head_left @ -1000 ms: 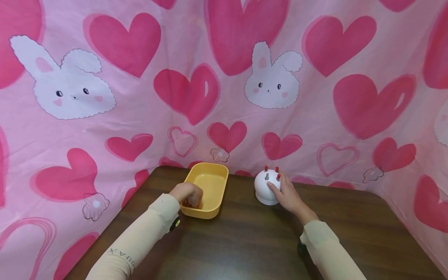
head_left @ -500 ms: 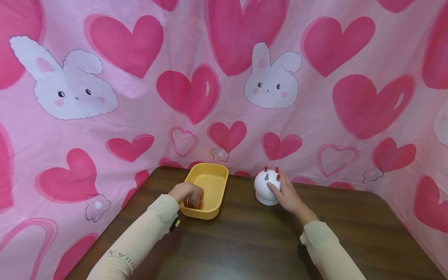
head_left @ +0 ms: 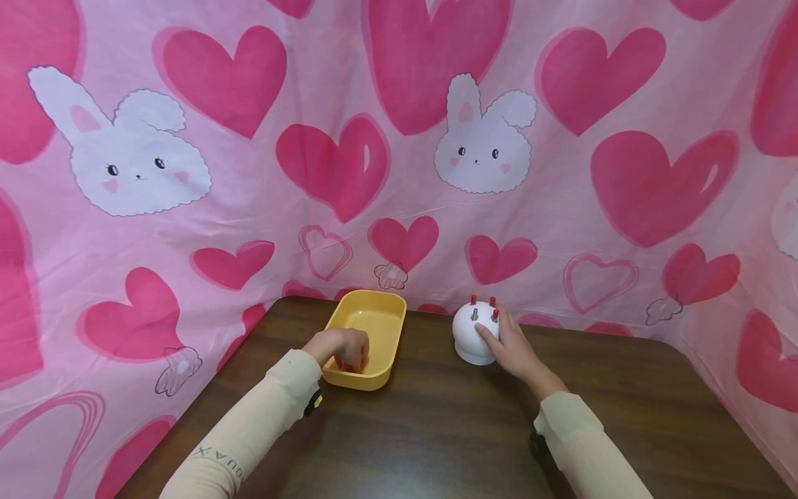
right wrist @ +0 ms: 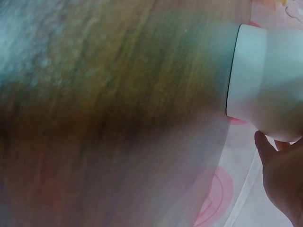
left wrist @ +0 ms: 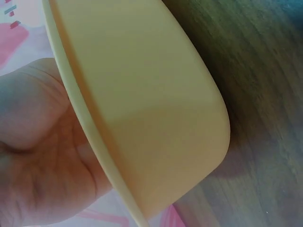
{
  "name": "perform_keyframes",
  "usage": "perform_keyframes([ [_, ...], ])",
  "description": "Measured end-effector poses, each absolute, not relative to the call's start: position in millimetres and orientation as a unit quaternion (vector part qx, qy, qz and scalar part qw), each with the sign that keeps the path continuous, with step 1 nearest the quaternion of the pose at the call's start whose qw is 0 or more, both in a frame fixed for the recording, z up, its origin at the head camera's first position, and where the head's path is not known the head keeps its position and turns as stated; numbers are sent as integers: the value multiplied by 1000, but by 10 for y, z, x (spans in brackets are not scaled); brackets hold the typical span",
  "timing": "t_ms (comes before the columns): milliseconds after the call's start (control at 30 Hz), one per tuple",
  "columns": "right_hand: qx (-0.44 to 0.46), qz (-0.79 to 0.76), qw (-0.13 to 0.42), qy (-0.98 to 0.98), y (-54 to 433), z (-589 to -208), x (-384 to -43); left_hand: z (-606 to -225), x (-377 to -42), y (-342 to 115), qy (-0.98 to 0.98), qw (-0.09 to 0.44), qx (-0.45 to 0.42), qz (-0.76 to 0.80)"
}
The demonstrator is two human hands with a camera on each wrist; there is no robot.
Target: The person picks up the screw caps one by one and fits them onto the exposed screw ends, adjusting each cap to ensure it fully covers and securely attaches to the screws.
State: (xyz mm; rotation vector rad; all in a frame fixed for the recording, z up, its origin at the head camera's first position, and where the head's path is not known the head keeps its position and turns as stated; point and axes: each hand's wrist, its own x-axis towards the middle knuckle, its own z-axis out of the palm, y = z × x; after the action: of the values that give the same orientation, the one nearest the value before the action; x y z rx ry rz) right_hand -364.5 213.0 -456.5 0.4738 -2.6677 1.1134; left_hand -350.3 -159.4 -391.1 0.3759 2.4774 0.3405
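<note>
On the table's left, my left hand (head_left: 350, 348) reaches down into a yellow tub (head_left: 382, 333), near its front left corner. Its fingertips are hidden, and I cannot tell whether they hold something. The left wrist view shows the tub's outer wall (left wrist: 156, 109) with part of that hand behind the rim. To the right, my right hand (head_left: 512, 346) grips a white ball-shaped object (head_left: 469, 339) on a round base, thumb in front and fingers around its right side. Red-capped pegs (head_left: 492, 302) and a bare grey metal peg (head_left: 475, 314) stick up from its top.
The dark wooden table (head_left: 424, 430) carries both the tub and the white object. Behind it hangs a pink cloth (head_left: 424, 201) printed with hearts and rabbits, close to the table's back edge.
My left hand has shifted slightly to the right inside the tub. My right hand and the white object have stayed in place.
</note>
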Motion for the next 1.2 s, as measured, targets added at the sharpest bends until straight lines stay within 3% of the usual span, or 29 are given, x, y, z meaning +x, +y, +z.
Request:
perform_keyframes([
  [567,159,378,100,-907,2135,-4540,-3648,-3933,-3522,-1558,931,294,164,143],
  [900,153,377,106,-907,2108,-4575,-3619,-3950,-3559,-1674,880,278,195,332],
  [1200,156,375,109,-907,2091,-4544,-3576,-3938,-3587,-1688,843,228,200,445],
])
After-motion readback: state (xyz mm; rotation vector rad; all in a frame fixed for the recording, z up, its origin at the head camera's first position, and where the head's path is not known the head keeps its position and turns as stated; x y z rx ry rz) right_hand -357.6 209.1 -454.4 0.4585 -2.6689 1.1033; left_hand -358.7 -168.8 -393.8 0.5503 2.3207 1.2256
